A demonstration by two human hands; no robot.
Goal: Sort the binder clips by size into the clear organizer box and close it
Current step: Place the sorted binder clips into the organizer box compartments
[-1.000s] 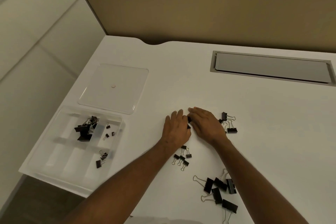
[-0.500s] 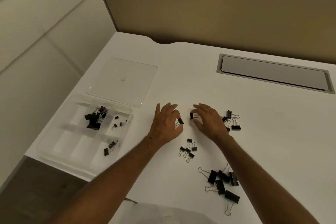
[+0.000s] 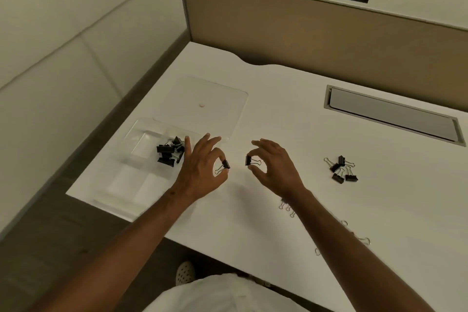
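both hands are working raised over the white desk (image 3: pixel 278 223), apart from each other: my left hand (image 3: pixel 200 172) is pinching one small black binder clip (image 3: pixel 226 164) between thumb and forefinger, and my right hand (image 3: pixel 274 167) is pinching a second clip (image 3: pixel 249 160) the same way, its wire loops pointing into my palm. at about three o'clock from my right hand, well apart, a loose cluster (image 3: pixel 340 170) of about five black clips is lying on the desk. wire handles of more clips are peeking out beside my right forearm; i cannot count those. at nine o'clock from my left hand, just beside it, the clear organizer box (image 3: pixel 131 187) is sitting open with a heap of black clips (image 3: pixel 168 152) in one far compartment, count unclear. its flat, rounded-corner transparent lid (image 3: pixel 202 106) is lying at twelve o'clock from the box.
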